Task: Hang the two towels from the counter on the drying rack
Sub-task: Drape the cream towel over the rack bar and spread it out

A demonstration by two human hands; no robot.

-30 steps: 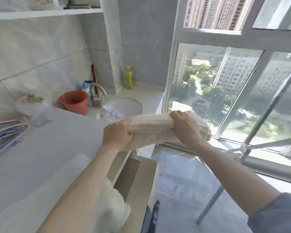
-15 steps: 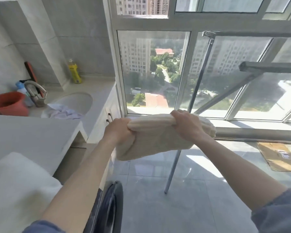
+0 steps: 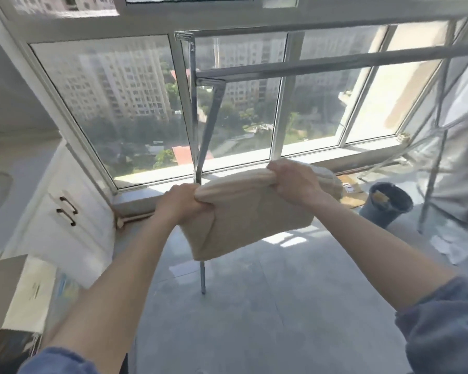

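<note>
A folded beige towel [image 3: 251, 220] hangs between my two hands at chest height. My left hand [image 3: 180, 203] grips its bunched left end and my right hand [image 3: 293, 183] grips the top edge further right. The metal drying rack [image 3: 322, 67] stands just beyond, in front of the window, its horizontal bars above the towel and its upright pole [image 3: 193, 125] directly behind it. The second towel is out of view.
White cabinet doors [image 3: 65, 209] with dark handles and the counter's edge lie to the left. A dark bucket [image 3: 387, 205] and flat cardboard [image 3: 350, 190] sit on the grey floor at right. A pale cloth [image 3: 465, 157] hangs at the rack's right end.
My view has swung right, away from the sink and counter, toward the window and rack. The towel, still held in both hands, is now in front of the rack's left pole.
</note>
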